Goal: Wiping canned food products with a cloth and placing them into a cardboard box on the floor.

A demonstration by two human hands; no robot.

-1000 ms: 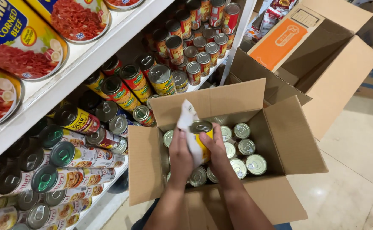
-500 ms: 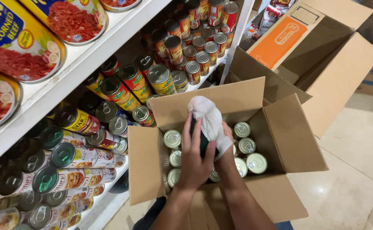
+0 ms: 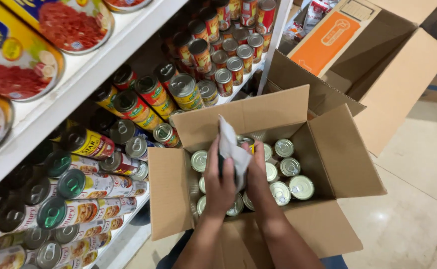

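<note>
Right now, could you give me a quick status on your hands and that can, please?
Left hand gripping a can over the open cardboard box. Right hand pressing a white cloth on it. More tins below, none blocking.

Two hands [image 3: 238,182], one white cloth [image 3: 231,149], two cardboard boxes [image 3: 328,149].

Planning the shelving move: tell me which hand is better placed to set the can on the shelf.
Probably left: the left hand grips the can on the shelf side, while the right hand holds the white cloth.
</note>
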